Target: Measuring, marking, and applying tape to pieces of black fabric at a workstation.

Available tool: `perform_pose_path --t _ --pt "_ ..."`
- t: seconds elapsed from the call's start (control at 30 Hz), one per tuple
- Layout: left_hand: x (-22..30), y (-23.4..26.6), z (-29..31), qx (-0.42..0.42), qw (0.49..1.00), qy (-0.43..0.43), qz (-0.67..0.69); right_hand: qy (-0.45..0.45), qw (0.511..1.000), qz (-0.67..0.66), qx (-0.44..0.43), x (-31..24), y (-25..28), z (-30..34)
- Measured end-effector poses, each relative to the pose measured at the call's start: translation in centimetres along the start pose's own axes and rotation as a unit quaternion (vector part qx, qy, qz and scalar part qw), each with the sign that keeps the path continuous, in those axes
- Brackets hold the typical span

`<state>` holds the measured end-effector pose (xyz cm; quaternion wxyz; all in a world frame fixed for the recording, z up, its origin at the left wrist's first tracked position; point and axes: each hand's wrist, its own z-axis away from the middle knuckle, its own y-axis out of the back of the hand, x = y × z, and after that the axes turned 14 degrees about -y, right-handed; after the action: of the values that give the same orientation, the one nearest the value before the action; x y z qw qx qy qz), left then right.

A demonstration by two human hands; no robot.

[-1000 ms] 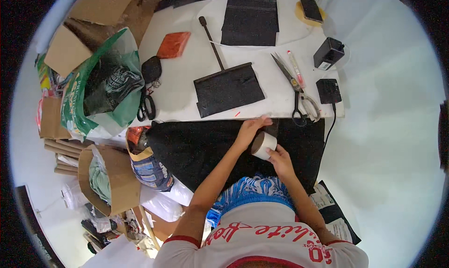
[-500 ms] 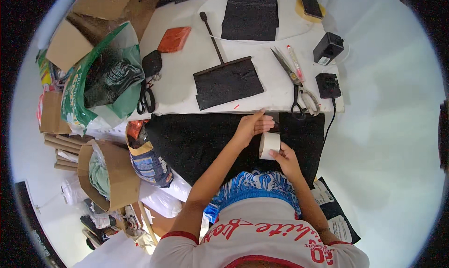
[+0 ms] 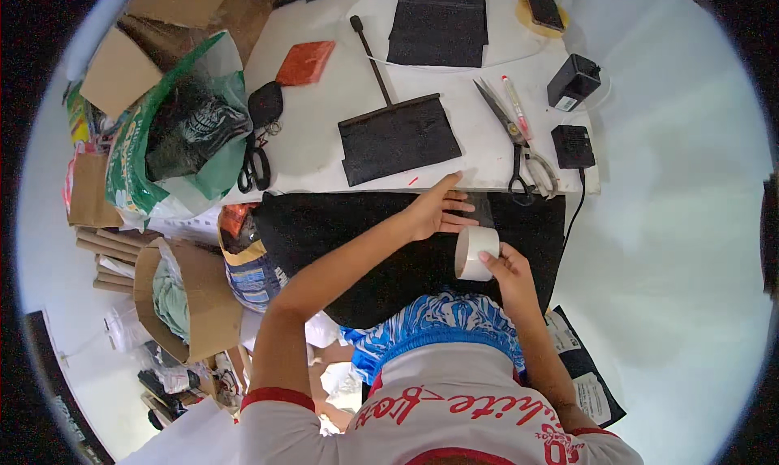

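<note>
My right hand point(image 3: 513, 272) grips a wide roll of pale packing tape point(image 3: 484, 250) by its rim, held just above my lap. Clear tape point(image 3: 480, 208) seems to stretch flat over a black cloth point(image 3: 365, 250) just beyond the roll. Close to that strip is my left hand point(image 3: 434, 212), its fingers spread and the thumb pointing at the table edge. Whether its fingertips touch the tape or the cloth I cannot tell. The black cloth hangs from the table's front edge towards my knees.
On the white table point(image 3: 308, 152) lie black sheet pieces point(image 3: 402, 140), large scissors point(image 3: 517, 144), a red-and-white pen point(image 3: 514, 104), black-handled scissors point(image 3: 255, 169), an orange-red packet point(image 3: 306, 63) and black adapters point(image 3: 573, 147). Bags and a cardboard box point(image 3: 207, 311) crowd the left side.
My left elbow has swung outward to the left, and the left fingers have spread wider. The tape roll in my right hand has shifted slightly right.
</note>
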<state>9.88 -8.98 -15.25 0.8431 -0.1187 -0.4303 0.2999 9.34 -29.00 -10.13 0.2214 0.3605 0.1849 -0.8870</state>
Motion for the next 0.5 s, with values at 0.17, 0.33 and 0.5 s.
perform_pose_path --t 0.17,0.33,0.5 --pt "1.4 0.0 -0.7 -0.091 0.995 0.039 -0.001 -0.018 0.999 0.03 0.022 -1.0 0.3 0.3" --pt "0.2 -0.6 -1.0 -0.066 0.998 -0.004 0.009 0.003 1.0 0.008 0.014 -1.6 0.4 0.4" --pt "-0.6 -1.0 -1.2 -0.044 0.994 -0.052 0.091 -0.043 0.997 0.019 -0.064 -0.1 -0.4 3.4"
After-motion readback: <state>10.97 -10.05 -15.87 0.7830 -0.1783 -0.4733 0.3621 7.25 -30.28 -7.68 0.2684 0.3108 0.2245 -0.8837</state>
